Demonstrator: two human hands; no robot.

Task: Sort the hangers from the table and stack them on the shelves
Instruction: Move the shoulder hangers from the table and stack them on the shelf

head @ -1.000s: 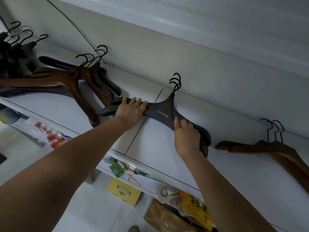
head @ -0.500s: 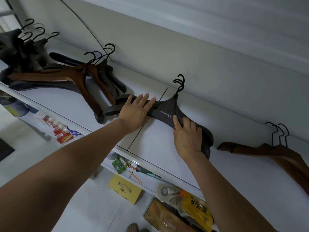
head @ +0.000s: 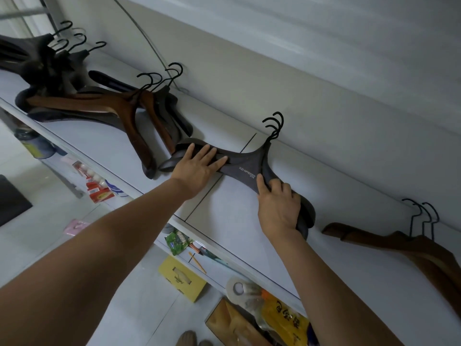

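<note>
A stack of dark grey hangers point(head: 245, 168) with black hooks lies flat on the white top shelf point(head: 224, 221), hooks against the wall. My left hand point(head: 199, 166) lies flat with straight fingers on the stack's left arm. My right hand point(head: 278, 208) rests on the right arm, its fingers curled over the stack's edge. To the left lies a mixed pile of brown and dark hangers point(head: 124, 108), with a heap of black hangers point(head: 42, 61) beyond it. A stack of brown hangers point(head: 409, 245) lies at the right.
Below the top shelf a lower shelf holds small packets, a red box point(head: 98, 193) and a green packet point(head: 178, 242). On the floor sit a yellow box point(head: 182, 278), a tape roll point(head: 238, 288) and a yellow bag point(head: 287, 318). The wall rises right behind the hooks.
The view has swung slightly right and down. My left hand's fingers have spread flatter on the stack's left arm. My right hand's fingers have curled over the right arm.
</note>
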